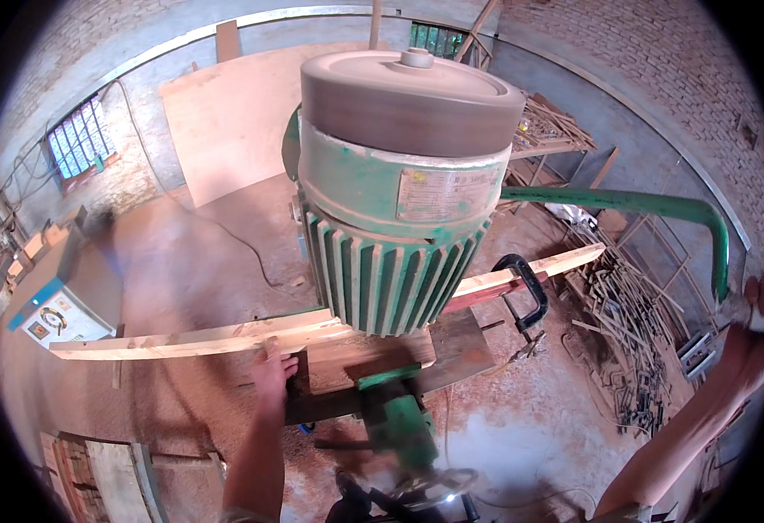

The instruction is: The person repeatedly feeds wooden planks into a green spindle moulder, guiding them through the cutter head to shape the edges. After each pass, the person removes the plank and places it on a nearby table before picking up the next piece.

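A green motor-driven machine [390,253] with ribbed housing and a dusty round top fills the middle. Beneath it, a long pale wooden board [173,343] lies crosswise, extending far to the left. My left hand [275,370] is at the near side of this board, left of the motor, with its thumb up against the wood and its fingers curled. From the machine a bent green handle [661,205] reaches right. My right hand [755,301], by the picture's right rim, is closed round the handle's lower end, partly in shadow. Any blade is hidden behind the motor.
A black C-clamp [528,292] sits on the timber right of the motor. Below is a green support [404,427] with a metal handwheel [438,488]. A control cabinet [64,305] stands left, scrap metal and rods [634,340] lie right, and a large plywood sheet [225,122] leans behind.
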`<state>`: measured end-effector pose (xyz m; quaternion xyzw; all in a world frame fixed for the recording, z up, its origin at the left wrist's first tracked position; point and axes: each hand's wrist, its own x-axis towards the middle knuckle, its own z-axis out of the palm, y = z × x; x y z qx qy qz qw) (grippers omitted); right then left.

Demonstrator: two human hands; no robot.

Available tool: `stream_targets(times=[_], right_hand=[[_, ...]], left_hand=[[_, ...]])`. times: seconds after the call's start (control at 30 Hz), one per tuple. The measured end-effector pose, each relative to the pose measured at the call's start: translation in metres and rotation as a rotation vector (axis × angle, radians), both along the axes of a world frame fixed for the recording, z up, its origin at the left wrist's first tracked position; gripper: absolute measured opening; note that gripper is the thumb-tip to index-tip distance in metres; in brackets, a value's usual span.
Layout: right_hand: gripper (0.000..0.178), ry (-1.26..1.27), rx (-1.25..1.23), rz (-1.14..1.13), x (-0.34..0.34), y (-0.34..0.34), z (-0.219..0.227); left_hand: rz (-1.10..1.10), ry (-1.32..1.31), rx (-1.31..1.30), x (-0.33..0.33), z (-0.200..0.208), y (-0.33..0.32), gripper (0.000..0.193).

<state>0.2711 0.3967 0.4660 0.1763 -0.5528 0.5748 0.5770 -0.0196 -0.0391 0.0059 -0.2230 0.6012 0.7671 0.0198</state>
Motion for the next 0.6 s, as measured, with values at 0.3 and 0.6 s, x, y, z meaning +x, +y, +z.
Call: stream_targets(times=[0.3, 0.6], right_hand=[[0.028, 0.063, -0.018, 0.109, 0.035, -0.001, -0.06], [0.034, 0.112, -0.128, 0.013, 0.058, -0.025, -0.132]], left_hand=[[0.002, 0.001, -0.012, -0.001, 0.0, 0.001, 0.041], [0.021, 0.013, -0.047, 0.001, 0.004, 0.002, 0.046]])
